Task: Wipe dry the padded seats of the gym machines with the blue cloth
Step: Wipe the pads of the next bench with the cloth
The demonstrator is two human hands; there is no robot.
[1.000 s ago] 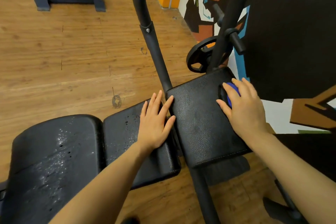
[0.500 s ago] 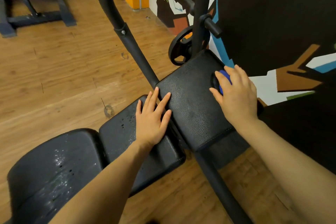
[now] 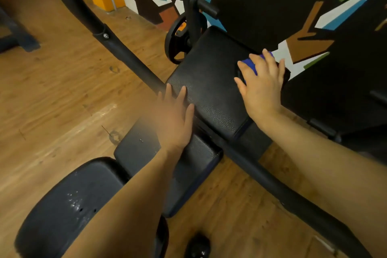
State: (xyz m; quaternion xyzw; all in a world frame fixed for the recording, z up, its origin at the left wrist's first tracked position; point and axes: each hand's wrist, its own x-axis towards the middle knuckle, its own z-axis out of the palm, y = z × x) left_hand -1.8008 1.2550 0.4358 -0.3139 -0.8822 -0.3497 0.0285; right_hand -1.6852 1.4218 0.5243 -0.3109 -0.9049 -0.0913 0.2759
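The blue cloth [image 3: 250, 65] lies on the far padded seat [image 3: 209, 90], pressed flat under the right hand [image 3: 261, 86]; it looks soft, light and bunchable, so palm it centrally. The left hand [image 3: 176, 119], fingers straight, rests on the pad edge

Left hand [image 3: 176, 119]: centre of frame, palm down, fingers straight and close together, pointing toward the upper frame. Its outer edge is motion-blurred. Left forearm runs bare from the lower left of the frame up to the wrist.

Right hand [image 3: 261, 84]: right of centre, higher in the frame, palm down, fingers spread and slightly bent, pressing downward. Right forearm enters bare from the lower right edge and rises diagonally to the wrist. The two hands are well apart.
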